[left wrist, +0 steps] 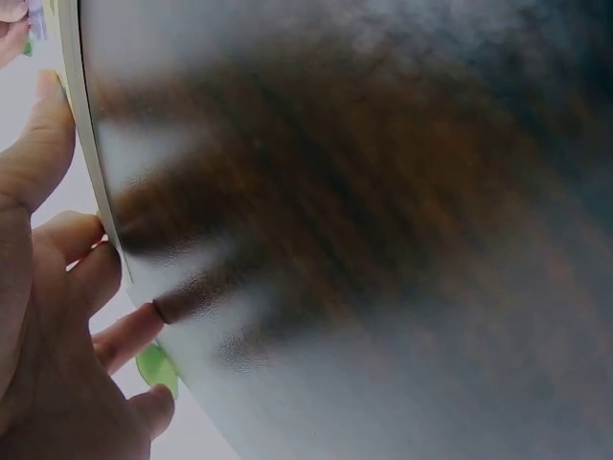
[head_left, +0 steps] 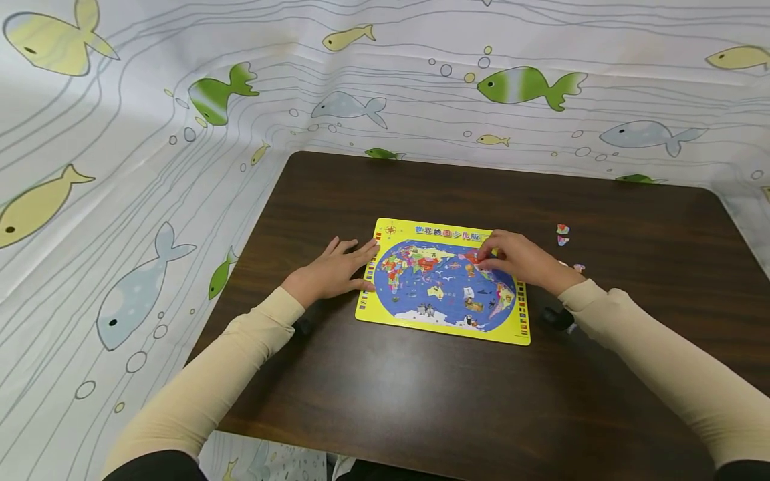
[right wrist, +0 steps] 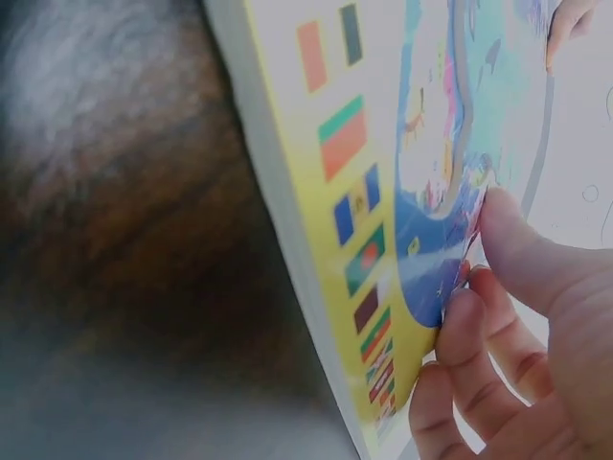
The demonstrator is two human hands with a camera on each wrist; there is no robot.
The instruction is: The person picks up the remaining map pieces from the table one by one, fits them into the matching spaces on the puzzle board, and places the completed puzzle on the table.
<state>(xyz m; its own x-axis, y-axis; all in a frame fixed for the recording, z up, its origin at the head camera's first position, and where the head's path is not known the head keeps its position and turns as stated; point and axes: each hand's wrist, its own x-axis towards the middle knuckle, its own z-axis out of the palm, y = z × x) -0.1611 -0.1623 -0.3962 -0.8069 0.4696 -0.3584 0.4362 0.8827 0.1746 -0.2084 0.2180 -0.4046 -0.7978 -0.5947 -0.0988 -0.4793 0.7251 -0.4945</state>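
A yellow-bordered world map puzzle board (head_left: 375, 317) lies flat on the dark wooden table, with a blue oval map, printed animals and rows of flags. My left hand (head_left: 333, 272) rests with spread fingers along its left edge. In the left wrist view the thumb (left wrist: 43, 144) and fingers reach to the board's rim. At the map's upper right, my right hand (head_left: 520, 260) pinches a small puzzle piece (right wrist: 474, 218) between thumb and fingertips, right at the board's surface. The fingers hide most of that piece. A reddish part of the map (head_left: 472, 256) shows beside the fingertips.
Small loose puzzle pieces (head_left: 562, 229) lie on the table right of the board, some partly behind the right hand. The brown table (head_left: 373, 387) meets a white fish-patterned cloth (head_left: 421, 100) at the back and left. A small black object (head_left: 557, 319) shows under the right wrist.
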